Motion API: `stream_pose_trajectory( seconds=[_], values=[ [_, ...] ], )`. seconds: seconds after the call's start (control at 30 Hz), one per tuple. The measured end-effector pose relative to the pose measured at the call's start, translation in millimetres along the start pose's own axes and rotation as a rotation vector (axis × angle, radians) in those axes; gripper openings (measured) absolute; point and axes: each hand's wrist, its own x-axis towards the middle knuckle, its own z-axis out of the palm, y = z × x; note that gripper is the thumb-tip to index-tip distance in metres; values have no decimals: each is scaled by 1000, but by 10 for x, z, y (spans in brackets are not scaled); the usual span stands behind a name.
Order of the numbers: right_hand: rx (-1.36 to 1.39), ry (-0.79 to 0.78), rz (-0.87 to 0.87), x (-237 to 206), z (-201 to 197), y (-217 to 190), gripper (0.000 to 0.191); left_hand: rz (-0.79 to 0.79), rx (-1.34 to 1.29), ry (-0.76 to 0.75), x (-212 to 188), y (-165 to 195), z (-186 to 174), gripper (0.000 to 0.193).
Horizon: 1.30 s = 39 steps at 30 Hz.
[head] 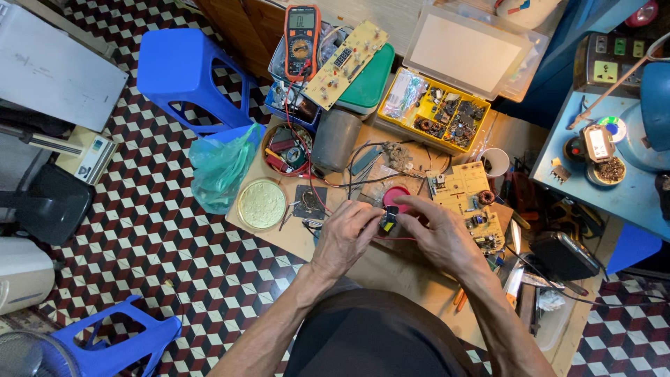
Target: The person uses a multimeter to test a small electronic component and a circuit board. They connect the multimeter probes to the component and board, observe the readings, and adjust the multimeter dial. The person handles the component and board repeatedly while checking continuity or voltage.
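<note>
Left-to-right, your bench: blue stool [183, 70] on tiled floor; green plastic bag [222, 165] at table edge; round tin lid [262, 204]; orange multimeter [301, 40] up top. Centre: your left hand [345, 234], fingers curled, pinching sm. black-yellow component [388, 219] w/ your right hand [438, 232], thumb & forefinger pressed on it, just below red cap [396, 196]. Right: tan circuit board [466, 202], yellow parts box [440, 115], white cup [495, 162].

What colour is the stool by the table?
Blue. The stool shows best in the head view.
</note>
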Motion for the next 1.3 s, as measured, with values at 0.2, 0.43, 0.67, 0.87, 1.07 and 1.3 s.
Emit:
stream_pose_trajectory(
  seconds=[0.2, 0.43, 0.67, 0.87, 1.07, 1.3],
  values=[
    [-159, 51, -136, 67, 110, -21, 30, 27, 39, -33, -4, -27, -39, 22],
    [-180, 107, -188, 97, 186, 58, 26, 26, 31, -41, -21, -29, -52, 22],
    [-207, 98, -149, 160, 189, 20, 24, 86, -1, -5, 38, -39, -108, 21],
    [-267, 77, -89, 243, 193, -65, 25, 64, -28, -44, 146, -31, -190, 16],
    [-292, 50, -44, 234, 186, -8, 28, 36, -44, -48, 127, -32, -148, 15],
    [-276, 66, -101, 192, 190, 14, 22, 27, -59, -76, 109, -1, -144, 17]
  ],
)
